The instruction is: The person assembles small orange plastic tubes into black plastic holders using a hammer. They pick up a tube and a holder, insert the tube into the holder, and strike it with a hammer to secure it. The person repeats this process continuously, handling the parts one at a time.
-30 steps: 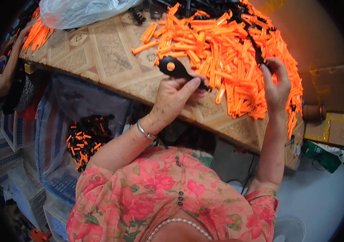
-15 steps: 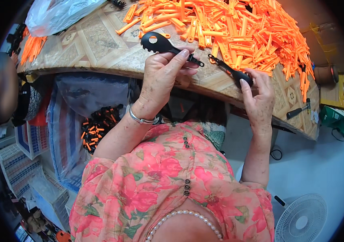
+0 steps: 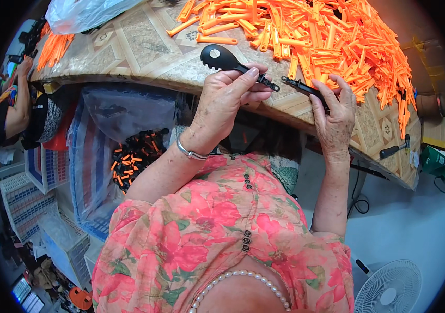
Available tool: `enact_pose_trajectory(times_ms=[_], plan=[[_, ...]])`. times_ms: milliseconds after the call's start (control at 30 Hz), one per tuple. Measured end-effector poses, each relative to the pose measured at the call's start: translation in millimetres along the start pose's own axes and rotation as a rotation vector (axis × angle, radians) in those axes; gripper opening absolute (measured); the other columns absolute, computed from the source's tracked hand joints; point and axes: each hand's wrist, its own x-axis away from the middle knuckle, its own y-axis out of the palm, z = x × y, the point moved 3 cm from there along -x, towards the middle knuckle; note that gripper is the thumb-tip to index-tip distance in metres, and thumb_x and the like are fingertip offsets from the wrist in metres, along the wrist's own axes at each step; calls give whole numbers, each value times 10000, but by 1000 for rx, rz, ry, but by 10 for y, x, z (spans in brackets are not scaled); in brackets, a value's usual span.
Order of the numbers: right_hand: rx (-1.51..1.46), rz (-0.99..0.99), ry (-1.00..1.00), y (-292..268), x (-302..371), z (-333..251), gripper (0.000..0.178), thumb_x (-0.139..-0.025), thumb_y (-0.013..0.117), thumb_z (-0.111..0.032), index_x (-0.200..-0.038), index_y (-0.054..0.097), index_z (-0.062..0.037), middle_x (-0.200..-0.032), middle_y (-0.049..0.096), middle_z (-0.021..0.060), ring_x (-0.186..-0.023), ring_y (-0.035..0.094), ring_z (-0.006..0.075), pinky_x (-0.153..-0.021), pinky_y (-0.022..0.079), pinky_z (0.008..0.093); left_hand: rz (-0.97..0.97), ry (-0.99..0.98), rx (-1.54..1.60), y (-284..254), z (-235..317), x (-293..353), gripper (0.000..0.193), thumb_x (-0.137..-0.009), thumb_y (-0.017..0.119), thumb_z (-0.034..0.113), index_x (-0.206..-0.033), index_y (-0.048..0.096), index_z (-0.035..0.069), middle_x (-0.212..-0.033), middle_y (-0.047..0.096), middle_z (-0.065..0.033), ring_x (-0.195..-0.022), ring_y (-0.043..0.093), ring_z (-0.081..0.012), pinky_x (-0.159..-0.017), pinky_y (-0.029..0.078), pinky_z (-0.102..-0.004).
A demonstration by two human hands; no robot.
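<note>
My left hand (image 3: 221, 101) pinches a black pasta server (image 3: 222, 56) by its stem, just above the table's near edge. Its toothed head with a round hole points left, and its narrow looped end sticks out past my fingertips. Across a small gap, my right hand (image 3: 335, 117) grips a second black utensil (image 3: 301, 85). That one's slim looped end points left toward the first; my fingers cover the wider part, so its kind is hidden. Behind both hands lies a big heap of orange plastic handles (image 3: 332, 47), with a few strays at its left side.
A hammer (image 3: 395, 148) rests at the right end of the patterned table (image 3: 128, 52). Below left, a striped bag (image 3: 82, 172) stands by black-and-orange pieces (image 3: 135, 159). A white fan (image 3: 389, 289) is low right. Another person's arm (image 3: 20, 104) reaches in at far left.
The view has shifted, so the table and both hands sit further right. My right fingers now cover the broad end of their utensil. Both hands still hold their pieces.
</note>
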Motion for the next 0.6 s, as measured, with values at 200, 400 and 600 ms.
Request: enact_pose_trajectory(times_ms=[200, 400, 600], plan=[[73, 85, -41, -115, -84, 26, 269, -781, 729, -106, -1047, 693, -90, -1140, 581, 93, -981, 543, 269, -871, 444, 382, 1, -9, -27, 30, 14, -7, 326, -983, 551, 185, -1162, 579, -86, -1031, 661, -145, -877, 674, -167, -795, 570, -264], [7, 3, -114, -158, -206, 68, 182, -799, 699, -80, -980, 692, -66, -979, 642, 89, -942, 593, 271, -817, 479, 368, -2, 13, -130, 61, 4, -8, 306, -982, 548, 172, -1165, 591, -70, -1028, 667, -139, -876, 676, -165, -791, 567, -260], [-194, -181, 4, -298, -679, 187, 160, -856, 658, -111, -995, 696, -40, -819, 655, 129, -785, 632, 288, -744, 504, 348, -26, -10, -131, 96, 0, -13, 288, -982, 548, 163, -1152, 605, -62, -1005, 671, -130, -847, 677, -154, -766, 576, -260]])
